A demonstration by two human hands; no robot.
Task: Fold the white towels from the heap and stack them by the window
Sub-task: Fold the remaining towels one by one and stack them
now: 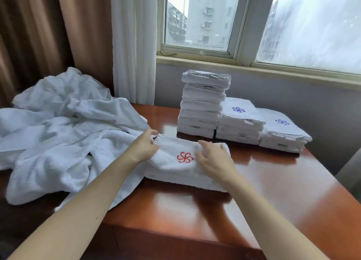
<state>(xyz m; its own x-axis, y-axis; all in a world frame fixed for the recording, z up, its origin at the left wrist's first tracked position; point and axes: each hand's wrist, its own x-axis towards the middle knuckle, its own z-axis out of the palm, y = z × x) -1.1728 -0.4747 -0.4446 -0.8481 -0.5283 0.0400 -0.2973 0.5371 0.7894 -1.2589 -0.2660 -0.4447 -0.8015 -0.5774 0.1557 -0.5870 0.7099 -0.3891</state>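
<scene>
One folded white towel (172,169) lies on the counter (273,181), in the middle and near the front, with one red emblem (185,157) stitched on its top face. Two bare hands are on it. The left hand (144,146) is at the towel's far left end, its fingers curled and pinching the hemmed edge there. The right hand (213,158) lies on top just right of the emblem, fingers spread and only lightly bent, pressing down and gripping nothing. To the left, one loose heap (58,126) of crumpled white towels covers that side of the counter and touches the folded towel's left end; how many pieces are in it cannot be told. Behind the folded towel, three stacks stand side by side below the window (205,19): a tall stack (203,105) on the left, of about seven layers, a middle stack (240,120) about half as high touching it, and a low stack (283,134) on the right against the middle one. The two lower stacks each show one blue emblem on top, (238,109) and (282,122); the tall one shows none. Small labels stick out at the edges of the two lower stacks. Two curtains hang left of the window: a brown curtain (48,25) behind the heap and a white curtain (132,44) beside it
</scene>
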